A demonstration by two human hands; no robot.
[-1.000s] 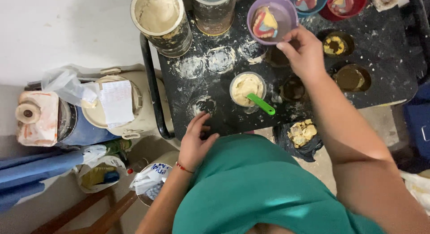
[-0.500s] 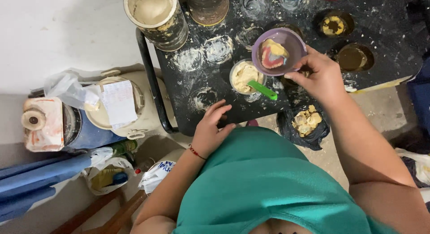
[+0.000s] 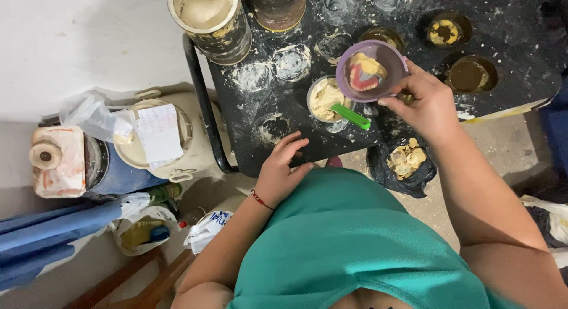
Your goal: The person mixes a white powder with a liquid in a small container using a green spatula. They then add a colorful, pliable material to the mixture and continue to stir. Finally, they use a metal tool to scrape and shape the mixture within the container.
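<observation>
while the right hand (image 3: 429,105) grips a purple bowl (image 3: 371,70) by its near rim, fingers curled round the edge, a pink and yellow lump sits inside it. just below the bowl a cup of pale paste (image 3: 326,98) holds a green spatula (image 3: 350,116). the left hand (image 3: 280,173) lies flat on the black table (image 3: 520,43), fingers spread and holding nothing, beside a dried ring of paste. under the right wrist hangs a black bag (image 3: 402,164) of yellow scraps.
</observation>
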